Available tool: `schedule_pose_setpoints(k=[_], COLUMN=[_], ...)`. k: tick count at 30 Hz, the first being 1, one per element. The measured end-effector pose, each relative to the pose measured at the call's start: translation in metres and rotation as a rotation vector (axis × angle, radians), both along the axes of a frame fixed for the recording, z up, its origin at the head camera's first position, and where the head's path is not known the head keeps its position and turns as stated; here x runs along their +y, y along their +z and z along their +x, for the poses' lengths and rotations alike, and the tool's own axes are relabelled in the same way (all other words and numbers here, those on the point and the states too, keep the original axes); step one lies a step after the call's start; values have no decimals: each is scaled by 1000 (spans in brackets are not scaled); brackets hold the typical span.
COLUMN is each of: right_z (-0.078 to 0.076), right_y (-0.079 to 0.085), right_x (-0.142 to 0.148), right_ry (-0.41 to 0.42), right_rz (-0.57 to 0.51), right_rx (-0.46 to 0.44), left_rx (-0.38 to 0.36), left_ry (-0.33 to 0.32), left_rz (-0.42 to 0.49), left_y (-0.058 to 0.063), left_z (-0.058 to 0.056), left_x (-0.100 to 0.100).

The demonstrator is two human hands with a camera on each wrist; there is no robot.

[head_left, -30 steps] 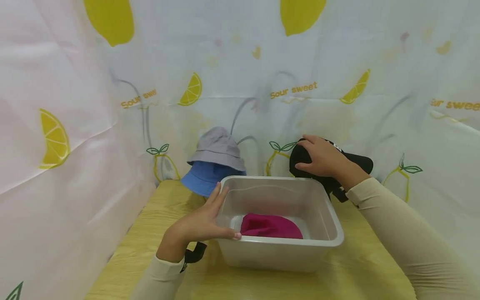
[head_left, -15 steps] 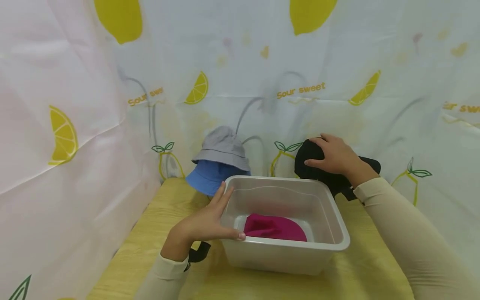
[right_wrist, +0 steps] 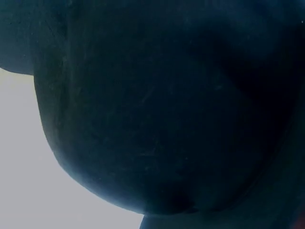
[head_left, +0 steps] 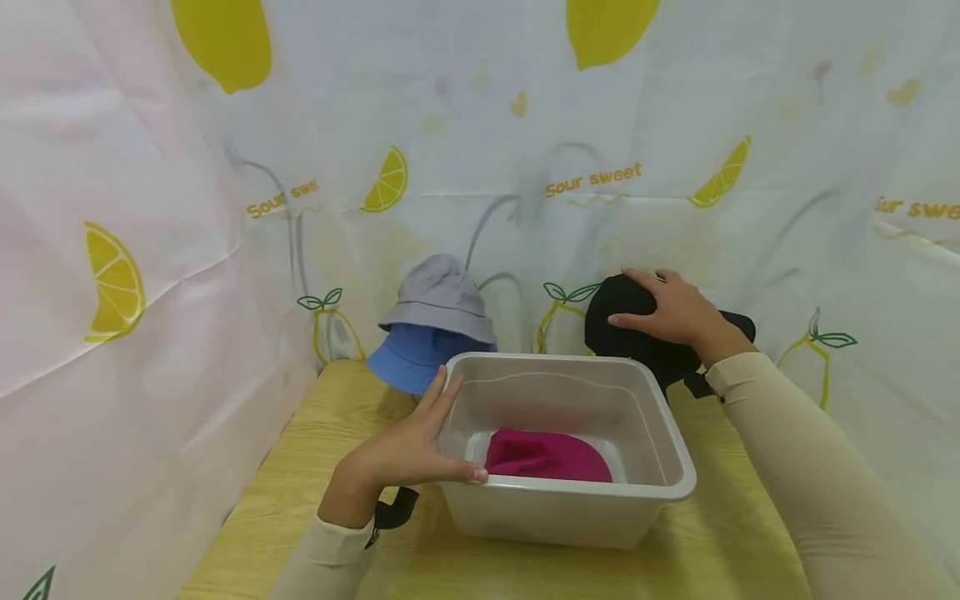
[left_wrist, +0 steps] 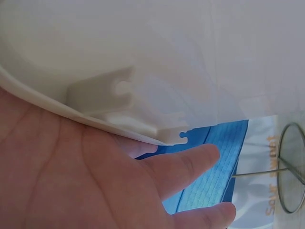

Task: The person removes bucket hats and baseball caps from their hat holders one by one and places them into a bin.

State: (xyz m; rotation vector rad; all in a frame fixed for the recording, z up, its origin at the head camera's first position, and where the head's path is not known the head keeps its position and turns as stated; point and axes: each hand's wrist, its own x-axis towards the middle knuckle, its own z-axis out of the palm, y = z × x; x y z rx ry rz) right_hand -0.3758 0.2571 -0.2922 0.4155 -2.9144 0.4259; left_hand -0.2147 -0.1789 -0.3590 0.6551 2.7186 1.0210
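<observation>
My left hand [head_left: 405, 450] lies at the near left corner of a pale plastic bin [head_left: 555, 512], fingers straight and spread along its side, thumb over the front rim. In the left wrist view its fingers [left_wrist: 183, 167] extend below the rim, in front of blue fabric. A magenta cap [head_left: 551, 456] lies on the bin's floor. Behind the bin's far right corner, my right hand [head_left: 671, 312] grips the crown of a black cap [head_left: 618, 321]. Its thumb is on the near side, and some fingertips are hidden. Only dark cloth [right_wrist: 157, 119] fills most of the right wrist view.
A grey bucket hat [head_left: 438, 292] sits over a blue bucket hat [head_left: 412, 358] behind the bin's left side. A wire ring [left_wrist: 288, 167] shows beside the blue fabric. The wooden table [head_left: 300, 467] is bordered by a lemon-print curtain [head_left: 487, 125].
The right hand has shifted slightly right along the black cap, covering its white lettering. The left hand keeps its place on the bin. The head view has swayed a little.
</observation>
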Motion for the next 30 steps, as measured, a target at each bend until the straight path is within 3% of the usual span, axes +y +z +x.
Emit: schedule_pose_setpoints(k=[30], right_z=[-6], right_y=[-1], right_x=[12], right_ry=[7], right_rz=[-77], right_rx=[2], left_rx=[-11], left_ry=[-10], left_rz=[24], left_y=[0], left_z=[-5], left_x=[1])
